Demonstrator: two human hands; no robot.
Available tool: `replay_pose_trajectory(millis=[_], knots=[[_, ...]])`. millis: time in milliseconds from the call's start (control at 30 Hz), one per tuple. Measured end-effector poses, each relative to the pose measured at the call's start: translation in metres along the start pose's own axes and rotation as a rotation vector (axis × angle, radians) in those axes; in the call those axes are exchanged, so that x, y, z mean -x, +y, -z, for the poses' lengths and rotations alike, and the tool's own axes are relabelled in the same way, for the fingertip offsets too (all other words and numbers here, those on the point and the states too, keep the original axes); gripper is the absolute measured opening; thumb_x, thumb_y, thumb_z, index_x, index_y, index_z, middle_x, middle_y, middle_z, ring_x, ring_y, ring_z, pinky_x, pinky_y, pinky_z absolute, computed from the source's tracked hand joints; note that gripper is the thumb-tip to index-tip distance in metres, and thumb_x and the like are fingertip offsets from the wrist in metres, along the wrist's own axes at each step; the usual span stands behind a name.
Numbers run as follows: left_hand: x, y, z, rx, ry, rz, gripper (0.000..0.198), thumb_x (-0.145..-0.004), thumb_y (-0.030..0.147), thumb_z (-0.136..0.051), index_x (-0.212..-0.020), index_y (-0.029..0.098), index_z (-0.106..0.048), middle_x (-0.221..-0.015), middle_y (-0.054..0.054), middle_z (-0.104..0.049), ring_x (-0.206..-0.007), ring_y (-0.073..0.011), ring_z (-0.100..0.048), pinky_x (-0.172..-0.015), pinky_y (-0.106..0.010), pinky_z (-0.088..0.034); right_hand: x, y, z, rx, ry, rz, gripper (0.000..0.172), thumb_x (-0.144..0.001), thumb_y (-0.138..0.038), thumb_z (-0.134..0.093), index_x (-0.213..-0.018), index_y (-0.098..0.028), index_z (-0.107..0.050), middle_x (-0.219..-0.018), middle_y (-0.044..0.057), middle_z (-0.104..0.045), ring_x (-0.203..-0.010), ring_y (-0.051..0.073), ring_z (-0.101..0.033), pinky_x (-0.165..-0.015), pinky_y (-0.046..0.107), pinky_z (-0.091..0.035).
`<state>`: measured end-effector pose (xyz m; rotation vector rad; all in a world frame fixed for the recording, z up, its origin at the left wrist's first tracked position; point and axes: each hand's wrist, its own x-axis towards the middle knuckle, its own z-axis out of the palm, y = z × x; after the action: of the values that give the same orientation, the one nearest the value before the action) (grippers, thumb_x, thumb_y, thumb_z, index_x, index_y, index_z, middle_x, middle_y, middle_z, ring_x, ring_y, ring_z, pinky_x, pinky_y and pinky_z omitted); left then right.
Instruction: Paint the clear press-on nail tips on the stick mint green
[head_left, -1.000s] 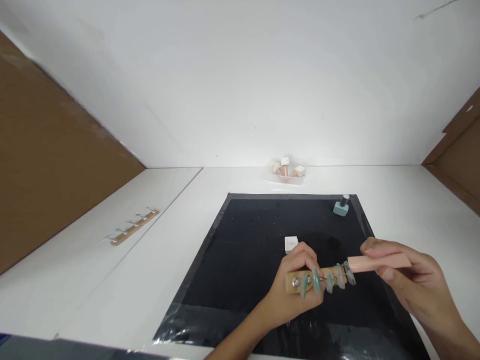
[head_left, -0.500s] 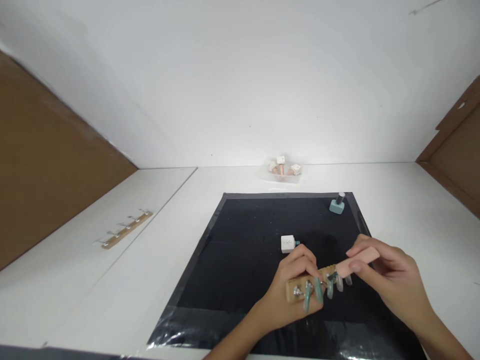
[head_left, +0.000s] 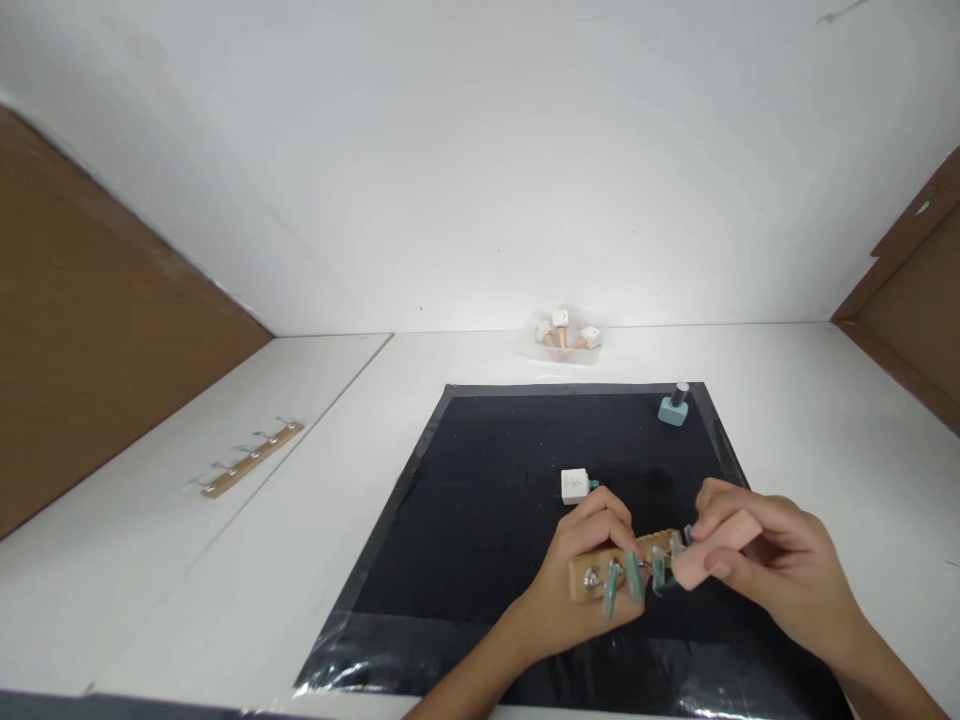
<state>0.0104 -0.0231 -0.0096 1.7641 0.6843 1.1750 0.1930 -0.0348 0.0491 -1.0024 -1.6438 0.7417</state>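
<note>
L hand (head_left: 571, 592) fingers wrapped tight round wooden nail-tip holder (head_left: 589, 577), held low over black mat (head_left: 487, 520), near edge. R hand (head_left: 776, 580) fingers pinch pink buffer block (head_left: 706, 556), its end against teal nail tips (head_left: 634, 578) at holder's R end. Step, prob: buffing tips. Next stroke calls for light pressure, holder kept steady.

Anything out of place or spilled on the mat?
Nothing spilled. The teal bottle stands open at the far right corner of the mat, while its white cap lies on its side mid-mat, brush tip exposed. Behind the mat, small bottles lie tumbled. The left hand grips the wooden strip, the right hand a pink block.
</note>
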Motion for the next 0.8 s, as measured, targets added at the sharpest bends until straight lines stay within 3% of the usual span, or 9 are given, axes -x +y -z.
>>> replay_pose_trajectory(millis=[67, 200, 367, 500, 667, 800], knots=[[0.0001, -0.0001, 0.0004, -0.006, -0.010, 0.006, 0.012, -0.064, 0.014, -0.068, -0.068, 0.017, -0.057, -0.075, -0.001, -0.051, -0.065, -0.0113, -0.052, -0.058, -0.023, -0.043, 0.0005, 0.0001, -0.0007, 0.031, -0.018, 0.002, 0.024, -0.077, -0.036, -0.070, -0.059, -0.020, -0.067, -0.051, 0.002, -0.065, -0.045, 0.014, -0.057, -0.040, 0.022, -0.047], [-0.0001, -0.0004, 0.0002, -0.004, -0.025, -0.015, 0.014, -0.063, 0.011, -0.067, -0.070, 0.017, -0.056, -0.075, -0.001, -0.051, -0.066, -0.0114, -0.053, -0.059, -0.023, -0.042, 0.0018, 0.0010, -0.0001, 0.092, 0.102, -0.010, 0.016, -0.076, -0.027, -0.071, -0.063, -0.020, -0.066, -0.049, 0.000, -0.062, -0.044, 0.013, -0.055, -0.041, 0.022, -0.046], [0.0010, -0.0029, -0.0018, -0.028, -0.031, -0.050, 0.013, -0.065, 0.012, -0.067, -0.070, 0.017, -0.056, -0.075, -0.001, -0.050, -0.067, -0.0120, -0.052, -0.057, -0.022, -0.041, 0.0022, 0.0006, 0.0002, 0.045, -0.063, 0.046, 0.022, -0.079, -0.025, -0.068, -0.057, -0.020, -0.064, -0.049, 0.000, -0.063, -0.046, 0.012, -0.053, -0.040, 0.021, -0.044], [0.0021, -0.0044, -0.0021, -0.046, -0.045, -0.040, 0.013, -0.066, 0.013, -0.067, -0.071, 0.017, -0.056, -0.074, -0.001, -0.050, -0.068, -0.0129, -0.052, -0.057, -0.023, -0.042, 0.0021, 0.0021, 0.0002, 0.155, 0.063, 0.023, 0.018, -0.077, -0.022, -0.068, -0.059, -0.020, -0.064, -0.048, 0.000, -0.061, -0.045, 0.013, -0.052, -0.040, 0.023, -0.043], [0.0024, -0.0050, -0.0018, -0.050, -0.065, -0.025, 0.012, -0.068, 0.017, -0.068, -0.072, 0.017, -0.057, -0.077, -0.002, -0.049, -0.068, -0.0126, -0.051, -0.058, -0.023, -0.042, 0.0015, 0.0013, -0.0004, 0.099, -0.097, 0.081, 0.025, -0.079, -0.018, -0.064, -0.054, -0.020, -0.061, -0.049, 0.000, -0.062, -0.045, 0.012, -0.053, -0.041, 0.022, -0.044], [0.0025, -0.0062, -0.0014, -0.058, -0.073, -0.063, 0.012, -0.068, 0.016, -0.067, -0.074, 0.017, -0.057, -0.078, -0.002, -0.049, -0.069, -0.0129, -0.052, -0.060, -0.023, -0.043, 0.0012, 0.0003, -0.0014, 0.223, 0.025, 0.065, 0.018, -0.077, -0.018, -0.064, -0.058, -0.020, -0.063, -0.048, 0.000, -0.060, -0.043, 0.012, -0.052, -0.038, 0.022, -0.042]])
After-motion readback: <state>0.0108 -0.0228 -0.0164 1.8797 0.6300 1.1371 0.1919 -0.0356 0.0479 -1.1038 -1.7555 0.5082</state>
